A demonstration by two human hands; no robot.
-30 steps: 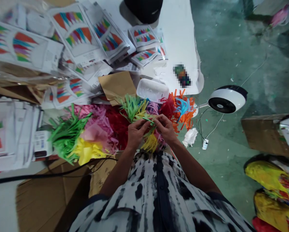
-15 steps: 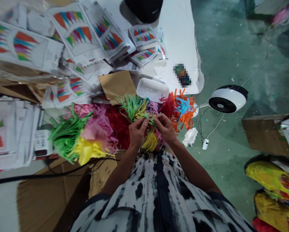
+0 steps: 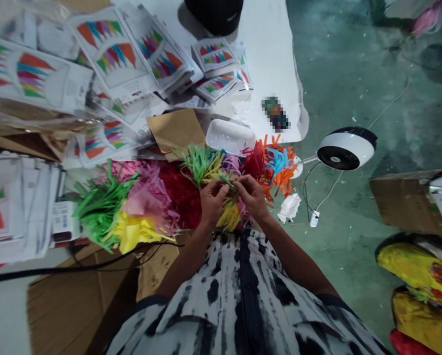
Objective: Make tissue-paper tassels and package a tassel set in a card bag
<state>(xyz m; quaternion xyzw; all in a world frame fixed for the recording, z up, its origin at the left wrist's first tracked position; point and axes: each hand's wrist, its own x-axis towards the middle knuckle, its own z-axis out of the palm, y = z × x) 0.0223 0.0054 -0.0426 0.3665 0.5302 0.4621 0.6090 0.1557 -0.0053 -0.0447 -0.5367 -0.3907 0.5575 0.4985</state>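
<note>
With left hand (image 3: pixel 211 199), pinching green strip (image 3: pixel 226 182), dial centre; with right hand (image 3: pixel 252 196), apparently pinching its 3 o'clock end. Could slip or tear if tugged unevenly, or snag on yellow fringe (image 3: pixel 228 217) at 6 if lowered. At 10, clear packets (image 3: pixel 112 59) with fringe-printed sheets; at 12, white tray (image 3: pixel 230 137), contents unclear; at 3, carton (image 3: pixel 405 203), printed stuff in or on top.

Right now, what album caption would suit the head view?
Left hand and right hand pinch a green strip amid colourful fringed tassels.
</note>
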